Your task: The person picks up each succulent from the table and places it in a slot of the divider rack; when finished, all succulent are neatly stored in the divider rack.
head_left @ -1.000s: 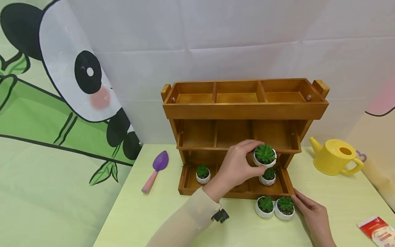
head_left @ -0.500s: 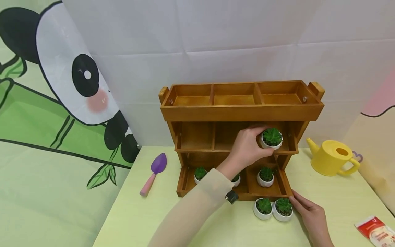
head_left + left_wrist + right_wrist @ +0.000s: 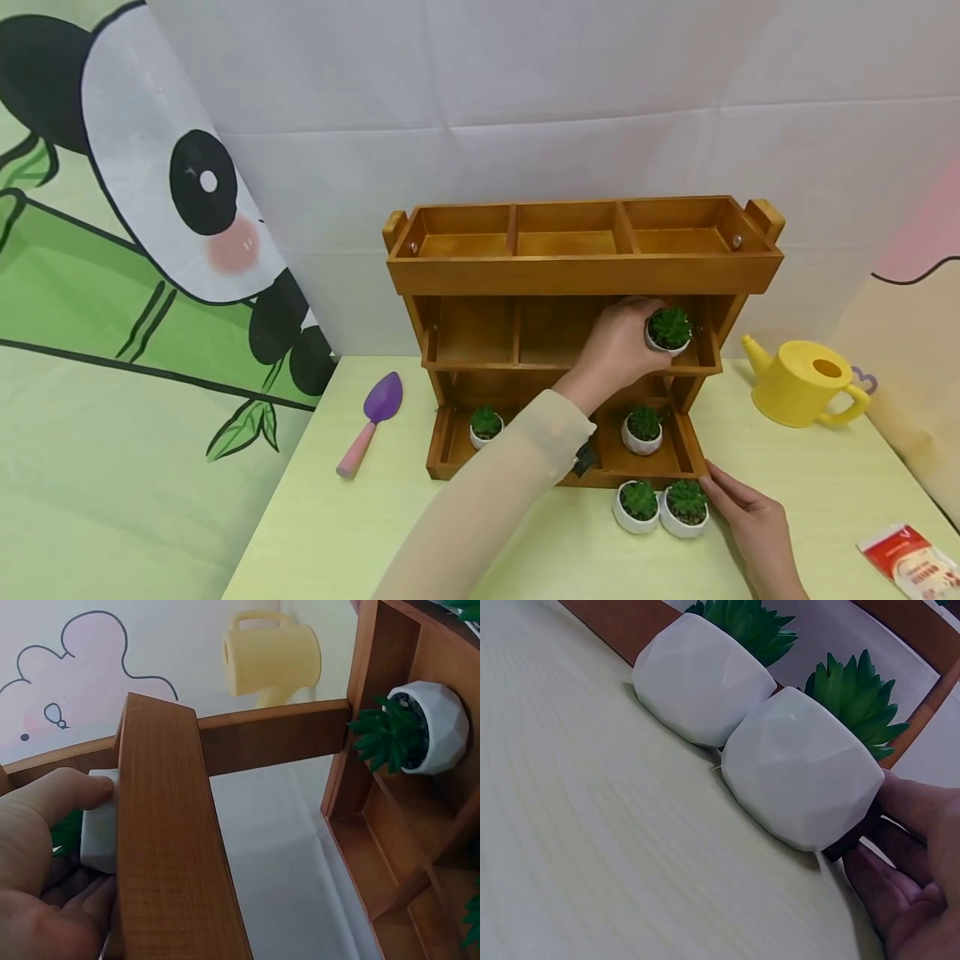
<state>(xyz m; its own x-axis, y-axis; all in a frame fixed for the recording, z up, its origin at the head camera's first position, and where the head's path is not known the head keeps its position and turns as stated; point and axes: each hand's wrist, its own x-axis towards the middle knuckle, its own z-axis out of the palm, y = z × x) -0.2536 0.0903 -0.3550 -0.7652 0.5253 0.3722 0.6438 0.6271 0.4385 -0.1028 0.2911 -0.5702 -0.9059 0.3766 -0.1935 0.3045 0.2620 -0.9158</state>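
Nearest, I see the right hand [image 3: 753, 525] pinching the bottom front right corner of the wooden shelf [image 3: 585, 276] beside two potted plants [image 3: 686, 505], whose faceted walls only the right-wrist view shows clearly. Farther in, the left hand [image 3: 621, 348] grips a succulent [image 3: 669, 329] at the middle tier's right end; my left-wrist view adds a wooden rail hiding its base.

A creased pale backdrop [image 3: 480, 92] fills twelve o'clock; a printed panda [image 3: 142, 150] shows at ten, green bamboo [image 3: 82, 267] at nine, a pink shape [image 3: 926, 229] at three, the yellowish worktop [image 3: 577, 550] at six.
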